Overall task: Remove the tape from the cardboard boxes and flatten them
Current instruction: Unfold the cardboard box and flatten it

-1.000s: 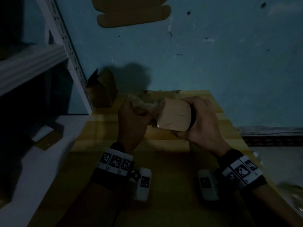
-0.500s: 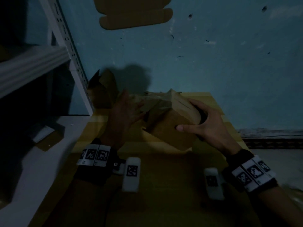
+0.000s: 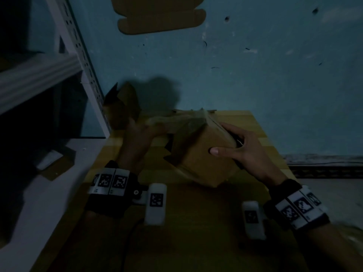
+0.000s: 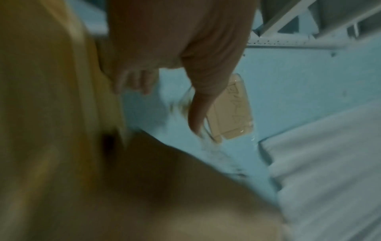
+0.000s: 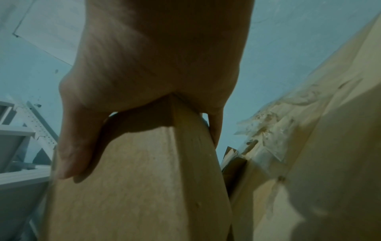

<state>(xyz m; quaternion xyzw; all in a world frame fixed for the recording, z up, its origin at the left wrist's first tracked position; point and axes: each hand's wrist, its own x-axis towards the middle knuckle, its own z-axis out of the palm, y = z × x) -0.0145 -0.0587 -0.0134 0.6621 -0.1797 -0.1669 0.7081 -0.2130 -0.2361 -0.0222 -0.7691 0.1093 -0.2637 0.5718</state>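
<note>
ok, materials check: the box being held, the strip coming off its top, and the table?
Box: plain brown cardboard, matte, with creased edges and torn flaps. Strip: probably clear plastic packing tape, glossy and wrinkled, with bits of brown paper apparently stuck to it. Table: looks like wood or laminate in alternating light and dark yellow bands; too dim to tell which.

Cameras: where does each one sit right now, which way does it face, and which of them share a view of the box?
Head: worn on the head, looking forward and down at the cardboard box on the wooden table; shows both forearms, left hand, right hand.
Left wrist: looks along the left hand toward the blue wall; blurred.
Right wrist: looks along the right hand gripping the cardboard box, with torn tape beside it.
Shared: head and right wrist both show the right hand on the box.
</note>
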